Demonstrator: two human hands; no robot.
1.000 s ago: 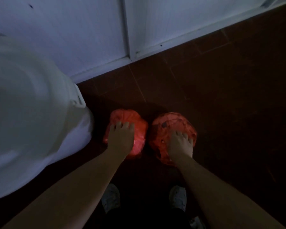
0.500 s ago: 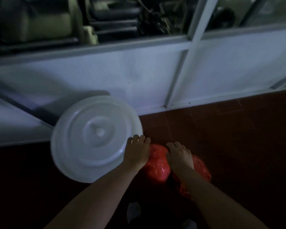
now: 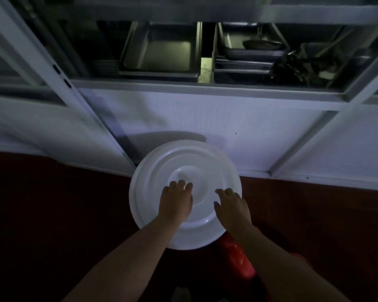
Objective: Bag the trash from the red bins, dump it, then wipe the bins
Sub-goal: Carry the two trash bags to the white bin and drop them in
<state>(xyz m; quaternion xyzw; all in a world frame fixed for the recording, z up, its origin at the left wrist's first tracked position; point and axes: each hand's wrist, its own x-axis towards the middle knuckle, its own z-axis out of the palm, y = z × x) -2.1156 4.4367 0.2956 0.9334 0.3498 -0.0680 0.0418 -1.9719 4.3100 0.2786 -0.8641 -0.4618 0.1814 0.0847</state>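
A large white bin with a round ridged lid (image 3: pixel 184 162) stands against the white wall panel. My left hand (image 3: pixel 176 201) lies over the lid near its raised centre knob, fingers fairly straight and empty. My right hand (image 3: pixel 232 207) hovers over the lid's right side, fingers spread and relaxed, holding nothing. A red trash bag (image 3: pixel 238 258) sits on the dark floor just below the lid's edge, partly hidden by my right forearm. A second red bag (image 3: pixel 299 257) barely peeks out to the right of that arm.
Above the wall panel, a window shows steel trays (image 3: pixel 162 51) and stacked pans (image 3: pixel 249 55) on shelves. The floor (image 3: pixel 52 214) is dark red tile. The tips of my shoes (image 3: pixel 180 294) show at the bottom edge. The light is dim.
Both hands left the two red bags on the floor and rose up onto the white lid. The view lifted from the floor toward the wall and window.
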